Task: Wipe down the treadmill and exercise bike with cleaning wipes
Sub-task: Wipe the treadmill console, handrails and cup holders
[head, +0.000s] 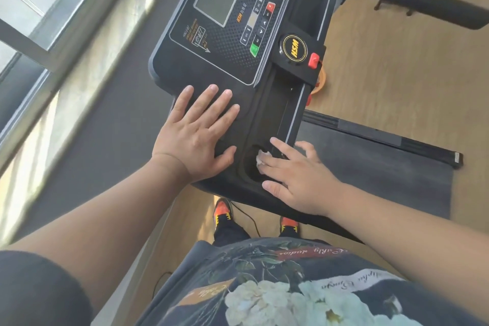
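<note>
Hands (195,135) on console (185,66) — wipe (262,157) under right.

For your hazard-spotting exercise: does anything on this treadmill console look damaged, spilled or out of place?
Nothing stands out. The console looks intact, the left hand rests flat on it, and the right hand presses a white wipe at the cup holder.

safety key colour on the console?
Red safety key, clearest in the head view.
</note>
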